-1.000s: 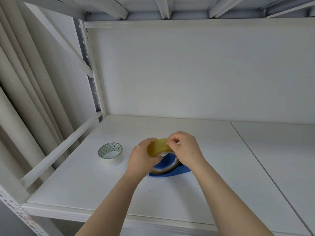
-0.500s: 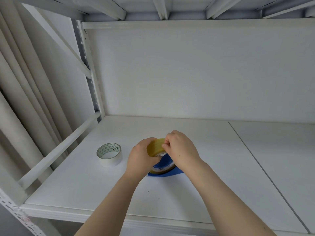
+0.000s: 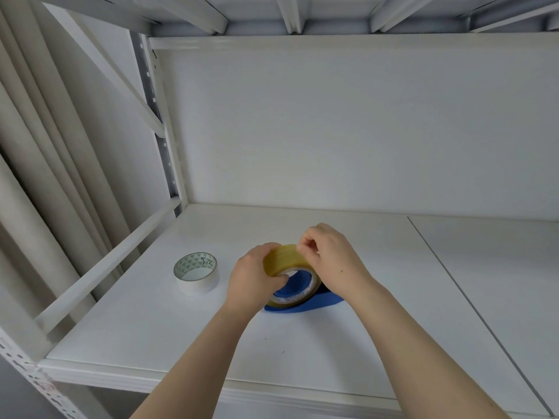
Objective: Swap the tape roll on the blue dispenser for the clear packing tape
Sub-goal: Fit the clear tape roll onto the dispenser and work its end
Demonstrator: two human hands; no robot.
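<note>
- The white tape roll (image 3: pixel 196 273) lies flat on the shelf (image 3: pixel 151 334), apart from your hands.
- Your left hand (image 3: pixel 252 281) grasps the clear packing tape (image 3: pixel 287 267), sitting on the blue dispenser (image 3: pixel 298 293).
- Your right hand (image 3: pixel 332 261) pinches its top edge.

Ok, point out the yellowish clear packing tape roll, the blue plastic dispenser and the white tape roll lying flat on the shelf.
Yellowish clear packing tape roll (image 3: pixel 282 259), head view, outer curved band.
Blue plastic dispenser (image 3: pixel 298 281), head view, hub inside the roll.
White tape roll (image 3: pixel 198 284), head view, outer side wall.
</note>
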